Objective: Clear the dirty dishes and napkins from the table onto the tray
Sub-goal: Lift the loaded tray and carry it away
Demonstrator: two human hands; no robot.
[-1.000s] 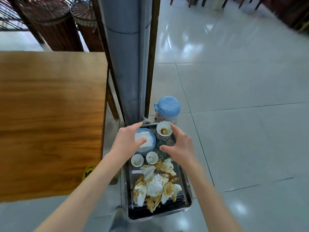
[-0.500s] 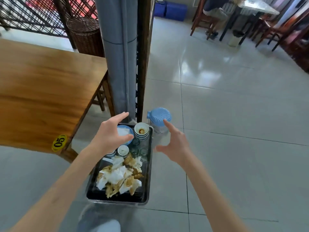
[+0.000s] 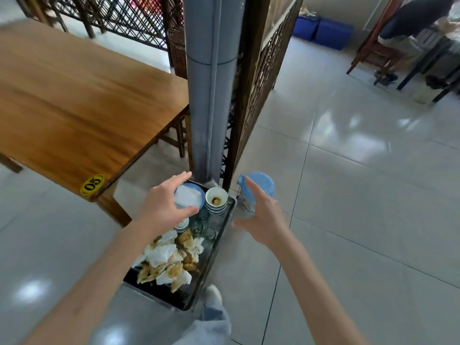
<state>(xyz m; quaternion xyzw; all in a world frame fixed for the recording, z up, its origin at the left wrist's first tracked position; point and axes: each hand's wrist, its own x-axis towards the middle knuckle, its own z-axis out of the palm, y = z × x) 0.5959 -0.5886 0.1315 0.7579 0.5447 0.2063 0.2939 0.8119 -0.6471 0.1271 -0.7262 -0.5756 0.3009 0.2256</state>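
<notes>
tray loaded on the floor, both hands spread above it

the dark rectangular metal tray [image 3: 214, 247] sits on the pale tiled floor beside the grey pillar [image 3: 211, 95], just past the corner of the bare wooden table with the yellow 05 sticker [image 3: 74, 100]. the far end holds a blue plate with a white napkin on it [image 3: 190, 195] and a stack of small white bowls, the top one smeared with red sauce [image 3: 216, 201]; clear drinking glasses [image 3: 202, 229] stand in the middle, and crumpled, stained paper napkins [image 3: 169, 260] heap the near end. a blue-lidded plastic jar [image 3: 254, 195] stands just off the tray's far corner.

the left hand [image 3: 161, 207] hangs over the plate, fingers spread and holding nothing; the right hand [image 3: 262, 220] hovers to the right of the tray, equally empty and splayed.

the clearing looks finished. if lifted, the tray would likely feel heavy at the crockery end and light at the napkin end, so a grip on both long rims, nearer the bowls, seems wise. stacked bowls and glasses could slide or chip on smooth metal; the napkins are soft and may flutter off.
</notes>
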